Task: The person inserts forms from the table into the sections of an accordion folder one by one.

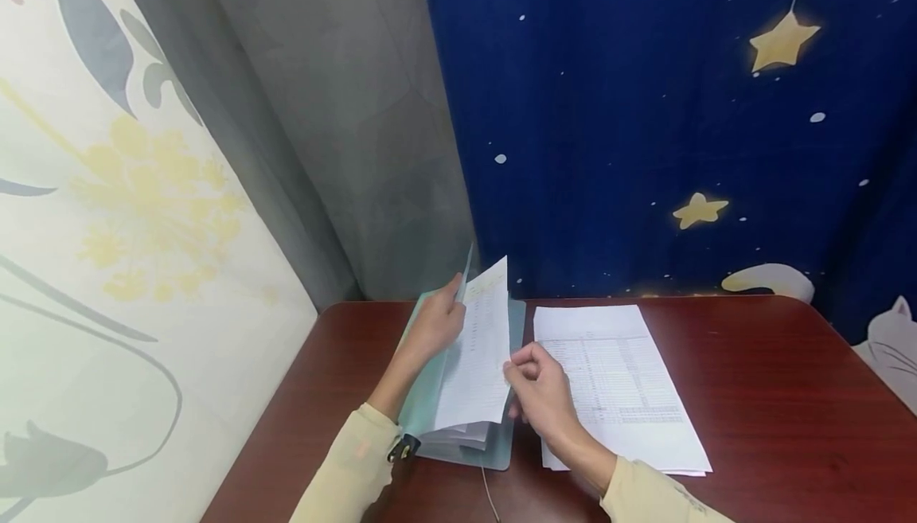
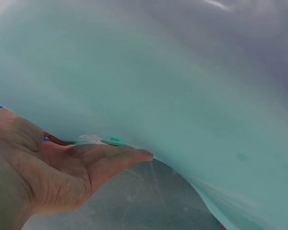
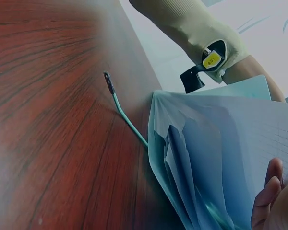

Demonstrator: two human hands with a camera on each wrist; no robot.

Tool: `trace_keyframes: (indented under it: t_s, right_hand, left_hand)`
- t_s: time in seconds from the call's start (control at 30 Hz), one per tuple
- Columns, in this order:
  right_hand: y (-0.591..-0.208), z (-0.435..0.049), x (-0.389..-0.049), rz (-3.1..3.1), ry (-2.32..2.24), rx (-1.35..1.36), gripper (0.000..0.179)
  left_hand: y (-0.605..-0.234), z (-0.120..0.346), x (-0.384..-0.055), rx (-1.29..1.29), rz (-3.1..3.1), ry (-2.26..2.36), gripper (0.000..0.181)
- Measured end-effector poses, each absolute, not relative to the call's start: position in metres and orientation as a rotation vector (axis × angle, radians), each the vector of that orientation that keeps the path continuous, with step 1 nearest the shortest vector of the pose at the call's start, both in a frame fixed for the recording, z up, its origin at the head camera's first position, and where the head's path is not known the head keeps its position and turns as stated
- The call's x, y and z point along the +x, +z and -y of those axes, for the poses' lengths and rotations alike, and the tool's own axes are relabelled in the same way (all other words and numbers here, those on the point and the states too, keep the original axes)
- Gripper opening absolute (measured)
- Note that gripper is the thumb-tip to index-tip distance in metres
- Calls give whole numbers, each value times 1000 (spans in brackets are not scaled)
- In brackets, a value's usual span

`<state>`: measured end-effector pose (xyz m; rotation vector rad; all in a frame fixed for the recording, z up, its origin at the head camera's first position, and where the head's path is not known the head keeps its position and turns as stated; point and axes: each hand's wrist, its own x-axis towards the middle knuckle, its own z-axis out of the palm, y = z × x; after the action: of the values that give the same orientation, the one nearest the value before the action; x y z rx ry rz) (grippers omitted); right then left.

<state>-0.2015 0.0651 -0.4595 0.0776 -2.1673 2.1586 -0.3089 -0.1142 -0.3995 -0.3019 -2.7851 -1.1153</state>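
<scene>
A light teal plastic folder [image 1: 419, 407] lies open on the table with printed sheets inside. My left hand [image 1: 435, 324] grips its raised cover [image 1: 466, 272]. Seen in the left wrist view, the left thumb [image 2: 120, 165] lies along the cover's edge [image 2: 110, 105], and the other fingers are mostly hidden behind it. My right hand [image 1: 546, 396] pinches the right edge of a raised printed sheet [image 1: 476, 360] between thumb and fingers. Several more loose sheets [image 3: 182, 158] fan out beneath that one, in the right wrist view.
A stack of printed paper [image 1: 616, 380] lies on the dark red wooden table [image 1: 774, 396], right of the folder. From the folder's near edge trails a thin cord [image 3: 127, 120] with a dark tip. Behind the table hangs a blue star-patterned curtain [image 1: 609, 125].
</scene>
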Motion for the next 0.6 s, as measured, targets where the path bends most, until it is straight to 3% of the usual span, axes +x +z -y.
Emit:
trace_keyframes:
  t_s: [0.6]
  right_hand:
    - [-464,-44,-204,2219,2111,95,12]
  left_hand:
    - [-400,114,-306,-338,2763,-1083,60]
